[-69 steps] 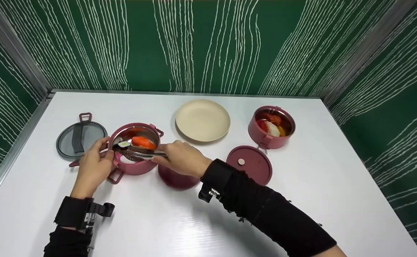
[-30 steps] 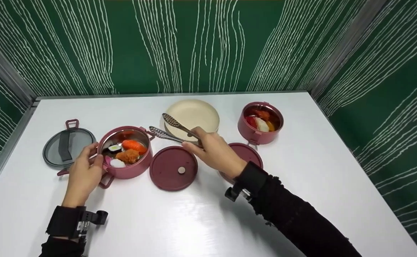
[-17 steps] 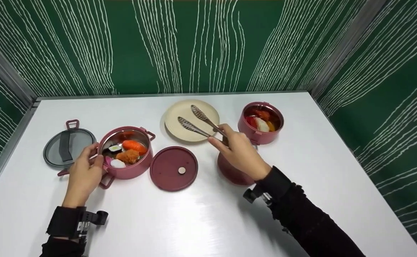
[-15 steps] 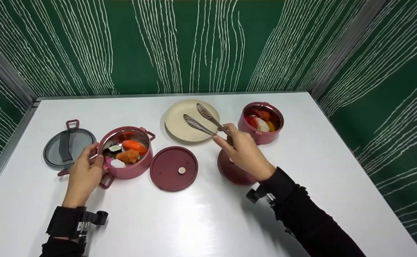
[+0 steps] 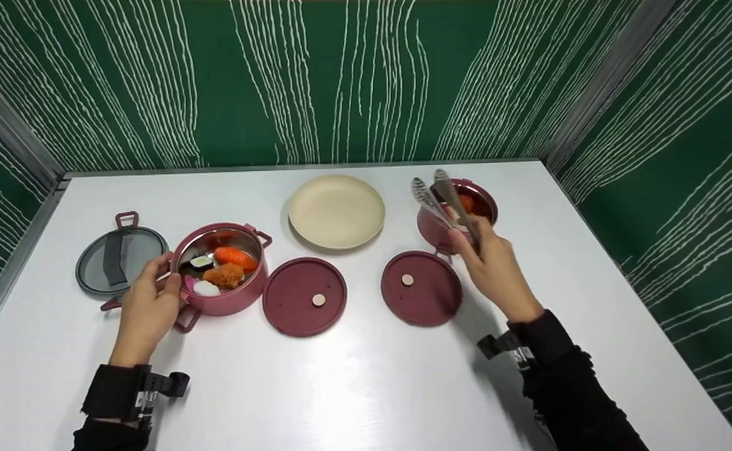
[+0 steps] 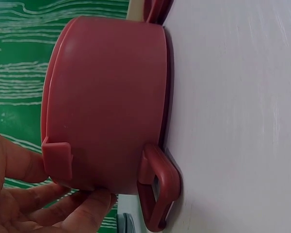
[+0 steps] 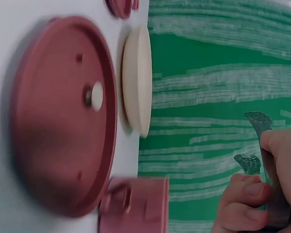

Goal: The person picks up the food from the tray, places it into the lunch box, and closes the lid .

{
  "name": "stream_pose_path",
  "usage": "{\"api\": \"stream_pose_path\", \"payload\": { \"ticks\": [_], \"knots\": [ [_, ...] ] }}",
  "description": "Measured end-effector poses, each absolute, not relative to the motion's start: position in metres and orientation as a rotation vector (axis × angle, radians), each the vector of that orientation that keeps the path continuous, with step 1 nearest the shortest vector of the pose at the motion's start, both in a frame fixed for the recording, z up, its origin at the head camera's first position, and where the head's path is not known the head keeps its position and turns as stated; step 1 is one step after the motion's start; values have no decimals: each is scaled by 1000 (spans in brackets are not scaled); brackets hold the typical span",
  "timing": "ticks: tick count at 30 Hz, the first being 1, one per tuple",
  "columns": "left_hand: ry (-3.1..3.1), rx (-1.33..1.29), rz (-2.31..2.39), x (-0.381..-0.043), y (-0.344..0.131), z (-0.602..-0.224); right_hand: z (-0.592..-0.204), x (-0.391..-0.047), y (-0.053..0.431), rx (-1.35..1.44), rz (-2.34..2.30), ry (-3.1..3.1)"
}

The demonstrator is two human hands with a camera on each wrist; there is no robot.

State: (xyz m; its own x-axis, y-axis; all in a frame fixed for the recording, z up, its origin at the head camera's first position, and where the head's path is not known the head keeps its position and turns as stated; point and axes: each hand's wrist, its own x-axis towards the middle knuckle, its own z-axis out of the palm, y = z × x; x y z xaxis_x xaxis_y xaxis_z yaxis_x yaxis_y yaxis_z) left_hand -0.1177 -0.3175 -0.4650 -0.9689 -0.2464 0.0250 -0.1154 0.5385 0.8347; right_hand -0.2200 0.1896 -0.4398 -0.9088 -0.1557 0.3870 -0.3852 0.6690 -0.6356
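Tongs (image 5: 455, 200): 3 o'clock of plate (image 5: 337, 212), tips apart.
Right hand (image 5: 492, 258): clamped round tongs.
Right pot (image 5: 429, 228): behind tongs; step likely aiming here, picking would call for lowering tips.
Left hand (image 5: 145, 308): grips left pot (image 5: 234, 302), its 9 o'clock.

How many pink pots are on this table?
2: one pink pot at left, held by the left hand; a second pot at back right, partly behind the tongs and right hand.
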Motion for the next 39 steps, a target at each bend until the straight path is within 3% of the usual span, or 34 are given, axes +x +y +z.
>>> {"api": "stream_pose_path", "payload": {
  "ticks": [20,39],
  "knots": [
    [-2624,368,-1494,-118,-316,-465,-482,-221,288,-77,944,-2681],
    [-2621,363,-1499,-118,-319,-465,-494,-246,318,-101,804,-3047]
  ]
}}
